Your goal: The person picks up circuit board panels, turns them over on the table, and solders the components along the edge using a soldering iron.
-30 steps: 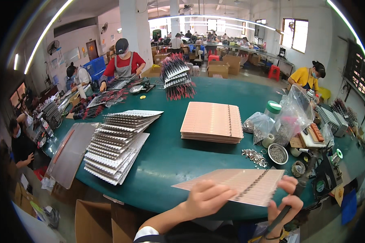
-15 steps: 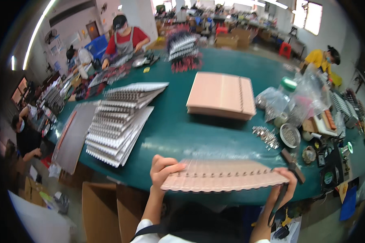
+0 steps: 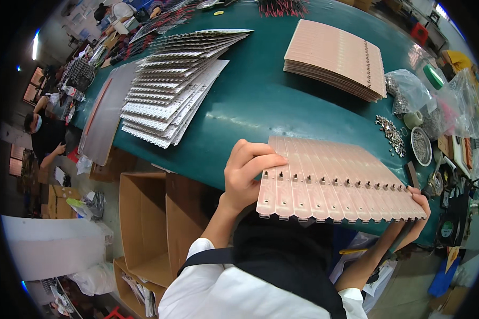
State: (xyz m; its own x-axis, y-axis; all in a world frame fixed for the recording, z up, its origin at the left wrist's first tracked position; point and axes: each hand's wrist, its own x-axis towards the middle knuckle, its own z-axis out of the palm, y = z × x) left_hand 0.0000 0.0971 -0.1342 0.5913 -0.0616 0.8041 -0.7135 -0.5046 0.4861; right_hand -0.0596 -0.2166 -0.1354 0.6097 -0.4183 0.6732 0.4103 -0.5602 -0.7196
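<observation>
A pinkish-tan panel of joined narrow strips (image 3: 330, 186), with a row of small metal clips and a scalloped near edge, is held up at the table's near edge. My left hand (image 3: 247, 170) grips its left end, thumb and fingers closed on the edge. The right end is in my right hand (image 3: 418, 210), whose fingers are partly hidden by the panel. A dark narrow strip-like thing (image 3: 399, 239) lies along my right wrist; its kind is unclear. Beyond the panel sits a stack of similar pink panels (image 3: 330, 53).
Leaning white panels with metal clips (image 3: 170, 87) are stacked on the green table (image 3: 245, 101) at left. Loose metal parts (image 3: 391, 135), a bowl of them (image 3: 421, 146) and plastic bags (image 3: 412, 90) lie at right. Cardboard boxes (image 3: 143, 228) stand below left.
My view has tilted down and shifted left, so the table things appear higher. The panel, still in both hands, now shows more of its clip-bearing face.
</observation>
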